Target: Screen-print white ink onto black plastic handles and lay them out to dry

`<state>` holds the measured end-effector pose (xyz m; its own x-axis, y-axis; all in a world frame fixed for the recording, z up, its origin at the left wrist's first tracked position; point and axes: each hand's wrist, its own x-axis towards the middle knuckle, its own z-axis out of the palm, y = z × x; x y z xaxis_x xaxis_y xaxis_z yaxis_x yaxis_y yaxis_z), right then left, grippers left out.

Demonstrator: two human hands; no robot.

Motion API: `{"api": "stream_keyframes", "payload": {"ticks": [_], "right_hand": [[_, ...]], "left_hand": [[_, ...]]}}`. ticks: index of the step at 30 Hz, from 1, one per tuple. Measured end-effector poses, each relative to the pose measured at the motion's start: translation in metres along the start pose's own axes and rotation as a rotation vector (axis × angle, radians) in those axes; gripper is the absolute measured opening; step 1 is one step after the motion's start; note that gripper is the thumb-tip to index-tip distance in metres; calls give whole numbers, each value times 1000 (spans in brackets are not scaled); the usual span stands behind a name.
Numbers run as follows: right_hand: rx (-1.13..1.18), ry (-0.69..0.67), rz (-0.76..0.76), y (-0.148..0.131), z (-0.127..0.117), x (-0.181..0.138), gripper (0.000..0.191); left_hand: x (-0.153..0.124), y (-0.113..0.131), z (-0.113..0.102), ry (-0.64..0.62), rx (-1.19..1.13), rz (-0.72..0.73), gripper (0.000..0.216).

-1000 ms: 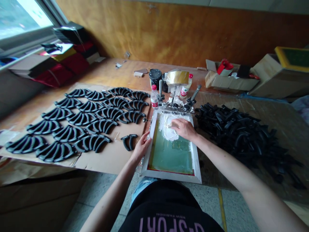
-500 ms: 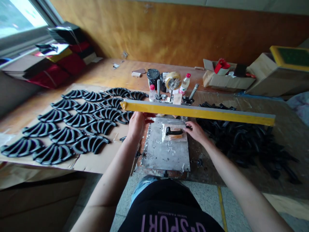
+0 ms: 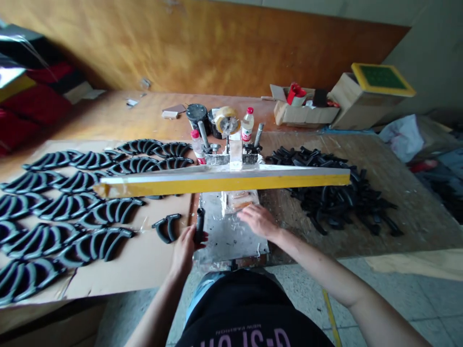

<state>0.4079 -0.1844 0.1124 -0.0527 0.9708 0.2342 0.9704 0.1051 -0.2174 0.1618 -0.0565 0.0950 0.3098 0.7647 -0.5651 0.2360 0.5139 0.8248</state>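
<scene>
A screen frame [image 3: 224, 180] with a yellow edge stands raised on its hinge above a metal base plate [image 3: 231, 236]. My left hand [image 3: 186, 248] is closed round a black curved plastic piece [image 3: 199, 224] at the plate's left edge. My right hand [image 3: 258, 220] rests with fingers spread on the plate, just below a taped jig [image 3: 240, 198]. Two black pieces [image 3: 167, 226] lie on the cardboard [image 3: 144, 260] left of my left hand.
Rows of black curved pieces [image 3: 65, 212] cover the cardboard at left. A heap of unsorted black pieces [image 3: 333, 193] lies at right. Bottles [image 3: 247, 124], a jar [image 3: 196, 114] and tape roll [image 3: 226, 119] stand behind the hinge. Boxes [image 3: 361, 99] sit at the back right.
The screen frame was lifted from flat to raised. My left hand left the frame and took a black piece off the plate; my right hand moved onto the plate. The view swung right.
</scene>
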Motion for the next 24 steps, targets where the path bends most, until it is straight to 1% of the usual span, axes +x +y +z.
{"api": "stream_keyframes", "payload": {"ticks": [2,3,5,6,7,9,11,13,15,17,20,22,24], "right_hand": [[-139,8,237,51,-16,-24,34],[-211,-10,339,77,-26,-38,36],[-339,-84,478,122,-40,-67,39],[-393,-128,537,139,-44,-80,40],[-438,-162,595,152,-45,-91,40],[-461,-213,636,168,-40,-109,36],[-458,-201,639,176,-30,-120,34],[-427,-169,628,180,-23,-125,33],[-380,-114,620,180,-22,-125,34],[-320,-46,622,179,-25,-122,33],[-251,17,661,174,-35,-115,32],[-228,35,695,169,-39,-109,34],[-183,60,720,161,-42,-104,32]], "left_hand": [[18,-10,-44,201,55,57,35],[26,-14,-65,301,51,70,32],[35,-22,-95,429,21,94,31],[36,-25,-104,450,16,97,32],[35,-26,-108,442,34,99,33],[32,-27,-107,389,115,96,37],[31,-27,-101,365,195,115,38],[34,-28,-99,405,246,157,37],[39,-28,-104,463,294,205,35],[45,-25,-114,501,365,254,32],[62,-9,-132,507,508,331,27],[78,6,-142,475,612,378,23],[98,20,-148,421,699,413,24]]}}
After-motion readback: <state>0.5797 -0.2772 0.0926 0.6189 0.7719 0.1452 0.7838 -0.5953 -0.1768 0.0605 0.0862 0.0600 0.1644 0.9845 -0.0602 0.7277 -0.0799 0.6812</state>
